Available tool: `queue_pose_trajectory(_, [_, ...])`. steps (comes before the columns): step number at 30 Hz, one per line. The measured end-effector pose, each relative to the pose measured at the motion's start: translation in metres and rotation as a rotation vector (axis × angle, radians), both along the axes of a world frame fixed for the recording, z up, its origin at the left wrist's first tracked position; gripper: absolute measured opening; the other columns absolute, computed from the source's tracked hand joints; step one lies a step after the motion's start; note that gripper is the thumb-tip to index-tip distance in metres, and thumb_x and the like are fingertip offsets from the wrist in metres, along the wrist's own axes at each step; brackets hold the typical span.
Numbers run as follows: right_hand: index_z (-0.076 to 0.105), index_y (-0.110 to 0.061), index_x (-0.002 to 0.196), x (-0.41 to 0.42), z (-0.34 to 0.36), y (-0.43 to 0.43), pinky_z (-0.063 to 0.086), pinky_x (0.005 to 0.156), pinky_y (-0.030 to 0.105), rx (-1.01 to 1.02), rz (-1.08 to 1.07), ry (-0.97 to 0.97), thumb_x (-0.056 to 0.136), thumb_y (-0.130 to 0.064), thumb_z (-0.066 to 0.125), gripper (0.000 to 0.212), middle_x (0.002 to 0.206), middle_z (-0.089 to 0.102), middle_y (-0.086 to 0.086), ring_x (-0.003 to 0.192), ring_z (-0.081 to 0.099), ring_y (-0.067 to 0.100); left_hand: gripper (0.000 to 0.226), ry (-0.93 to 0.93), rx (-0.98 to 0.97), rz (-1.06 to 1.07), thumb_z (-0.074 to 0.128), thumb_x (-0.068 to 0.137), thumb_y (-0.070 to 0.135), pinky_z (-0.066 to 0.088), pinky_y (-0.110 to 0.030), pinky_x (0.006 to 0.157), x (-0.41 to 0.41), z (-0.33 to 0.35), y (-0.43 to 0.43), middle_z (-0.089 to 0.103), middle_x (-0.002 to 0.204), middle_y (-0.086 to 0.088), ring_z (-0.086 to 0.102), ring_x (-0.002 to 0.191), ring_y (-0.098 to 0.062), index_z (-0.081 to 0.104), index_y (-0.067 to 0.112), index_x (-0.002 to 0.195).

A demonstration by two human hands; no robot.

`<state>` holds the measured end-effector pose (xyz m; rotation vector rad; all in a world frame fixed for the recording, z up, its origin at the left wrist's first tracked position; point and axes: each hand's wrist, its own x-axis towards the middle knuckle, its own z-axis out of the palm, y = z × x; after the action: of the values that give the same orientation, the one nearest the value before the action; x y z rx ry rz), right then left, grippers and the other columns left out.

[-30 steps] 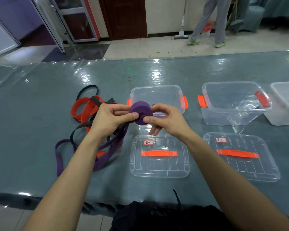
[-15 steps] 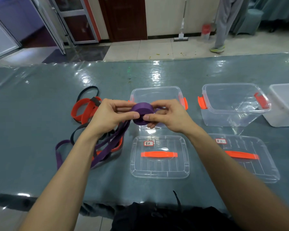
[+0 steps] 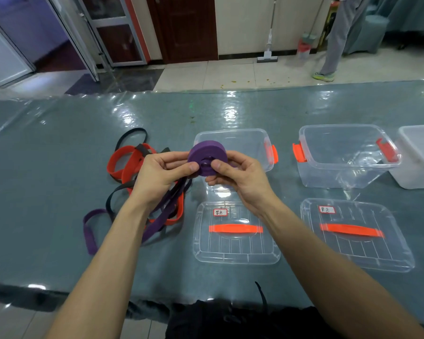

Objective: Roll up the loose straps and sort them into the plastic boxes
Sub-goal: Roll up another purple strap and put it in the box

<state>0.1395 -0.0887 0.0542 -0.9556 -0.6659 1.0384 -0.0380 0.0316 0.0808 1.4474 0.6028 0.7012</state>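
Risk: on the desk (image 3: pixel 59 172), the tangled loose straps (image 3: pixel 130 165) at centre left could snag the trailing purple tail (image 3: pixel 167 207) and pull the coil slack. The purple roll (image 3: pixel 207 152) sits mid-frame before the open plastic box (image 3: pixel 230 130), with left grip (image 3: pixel 157 176) and right grip (image 3: pixel 241 178) both clamped on it. Room: bare desk at left; lids (image 3: pixel 235 252) crowd the near edge.

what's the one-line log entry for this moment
step: rolling | left hand, right hand: pinch purple roll | tail: loose, runs to strap pile | box: open, lid off
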Motion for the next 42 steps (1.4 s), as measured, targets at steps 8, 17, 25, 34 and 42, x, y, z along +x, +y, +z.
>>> queue_pose_trajectory(8, [0.076,-0.012,0.118,0.017,-0.008,-0.005,0.065,0.059,0.039,-0.141,0.167,-0.331,0.084,-0.02,0.091,0.039,0.114,0.079,0.006,0.068,0.078,0.041,0.043,0.264,0.217,-0.055,0.101,0.066,0.047,0.065,-0.024,0.081,-0.015,0.004,0.009,0.086,0.095,-0.005,0.084,0.092,-0.022,0.088,0.028,0.102])
queue_pose_trajectory(17, [0.077,-0.02,0.104,0.03,0.037,0.009,0.064,0.057,0.037,-0.165,0.216,-0.695,0.083,-0.012,0.092,0.027,0.082,0.08,0.0,0.06,0.077,0.036,0.037,0.541,0.571,-0.185,0.099,0.065,0.049,0.068,-0.043,0.087,0.009,0.063,0.018,0.084,0.083,0.009,0.083,0.085,-0.011,0.088,0.035,0.097])
queue_pose_trajectory(25, [0.072,-0.005,0.114,0.019,0.049,0.014,0.065,0.061,0.033,0.085,-0.029,-0.137,0.093,-0.005,0.077,0.022,0.101,0.08,0.015,0.062,0.078,0.033,0.029,0.06,0.239,-0.078,0.096,0.08,0.027,0.062,-0.023,0.085,0.007,0.053,0.024,0.085,0.104,-0.004,0.081,0.094,-0.013,0.088,0.031,0.108])
queue_pose_trajectory(34, [0.074,-0.011,0.112,0.002,0.029,0.018,0.063,0.061,0.028,0.087,0.026,0.051,0.088,-0.027,0.08,0.03,0.097,0.08,0.015,0.066,0.079,0.028,0.031,-0.009,0.155,0.109,0.097,0.079,0.033,0.066,-0.028,0.078,0.003,0.031,0.004,0.085,0.102,-0.01,0.084,0.09,-0.022,0.088,0.02,0.106])
queue_pose_trajectory(42, [0.073,-0.011,0.118,0.006,0.022,0.015,0.063,0.063,0.028,0.054,0.023,0.016,0.087,-0.028,0.079,0.036,0.101,0.079,0.016,0.066,0.078,0.028,0.022,0.028,0.168,0.067,0.092,0.08,0.035,0.062,-0.019,0.067,0.0,0.039,0.001,0.085,0.093,-0.007,0.083,0.082,-0.015,0.089,0.024,0.099])
